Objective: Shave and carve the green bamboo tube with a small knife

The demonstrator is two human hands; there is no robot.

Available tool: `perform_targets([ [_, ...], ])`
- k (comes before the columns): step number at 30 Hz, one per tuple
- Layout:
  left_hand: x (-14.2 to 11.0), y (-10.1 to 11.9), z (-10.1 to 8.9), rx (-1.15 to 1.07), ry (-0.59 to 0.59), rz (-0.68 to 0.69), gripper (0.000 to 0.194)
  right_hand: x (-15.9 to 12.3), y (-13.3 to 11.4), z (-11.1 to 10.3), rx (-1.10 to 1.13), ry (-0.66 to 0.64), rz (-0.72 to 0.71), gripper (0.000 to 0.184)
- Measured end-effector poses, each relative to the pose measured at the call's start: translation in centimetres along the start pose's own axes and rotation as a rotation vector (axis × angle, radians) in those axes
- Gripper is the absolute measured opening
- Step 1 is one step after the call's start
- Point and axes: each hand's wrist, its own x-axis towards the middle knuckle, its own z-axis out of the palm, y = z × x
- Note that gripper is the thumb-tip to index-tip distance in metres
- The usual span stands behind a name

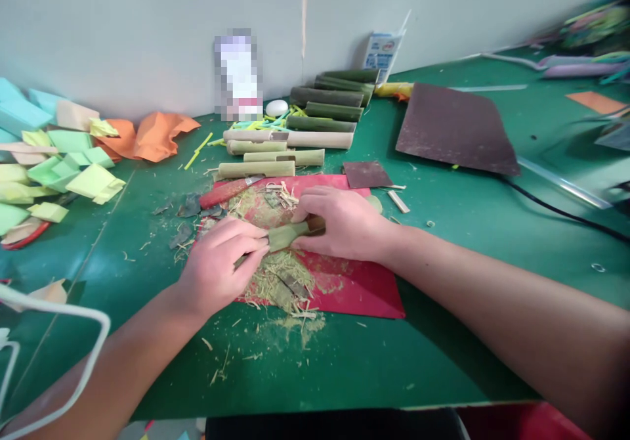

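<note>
We are gripping a green bamboo piece (285,235) over a red sheet (364,289) on a green table (374,354): our left hand (216,256) is pinching its left end with bent fingers, while our right hand (342,220) is curling around its other end, where something brown (317,225), mostly hidden, is showing inside the grasp. Pale shavings (263,276) are lying on the sheet, and a red-handled tool (226,194) is resting just beyond our left hand. Farther back, cut bamboo tubes (319,139) are lying in a row, with folded papers (63,161) sitting to the left.
</note>
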Motion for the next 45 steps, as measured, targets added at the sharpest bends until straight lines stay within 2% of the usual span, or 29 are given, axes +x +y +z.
perform_targets([
  [4, 0.1, 0.0, 0.1, -0.013, 0.018, 0.013, 0.008, 0.0, 0.1, 0.0, -0.007, -0.001, -0.007, 0.021],
  [12, -0.5, -0.7, 0.1, -0.001, -0.053, -0.005, 0.011, 0.0, 0.1, 0.0, -0.016, 0.013, 0.01, 0.022],
  [15, -0.5, -0.5, -0.3, 0.001, 0.026, -0.019, 0.006, -0.1, 0.0, -0.2, -0.009, 0.011, 0.019, 0.021],
  [18, -0.3, 0.0, -0.6, 0.019, 0.094, -0.019, 0.013, -0.1, -0.1, -0.3, 0.001, -0.001, 0.011, 0.02],
  [23, 0.0, 0.1, -0.3, 0.021, 0.002, 0.005, 0.013, 0.0, 0.0, -0.2, -0.024, 0.0, 0.015, 0.022],
  [27, -0.2, -0.1, -0.3, 0.032, -0.009, -0.014, 0.013, 0.0, 0.1, -0.1, -0.024, 0.008, 0.017, 0.023],
  [33, -0.6, -0.1, -0.5, 0.068, -0.049, 0.064, 0.021, 0.0, 0.1, -0.1, -0.021, 0.014, 0.018, 0.023],
  [41, -0.6, -0.8, -0.8, 0.074, -0.116, 0.097, 0.024, 0.0, 0.0, -0.1, -0.014, 0.008, 0.022, 0.023],
  [45, -0.7, -1.0, -0.9, 0.081, -0.105, 0.114, 0.022, 0.0, 0.1, -0.2, -0.005, 0.016, 0.026, 0.023],
])
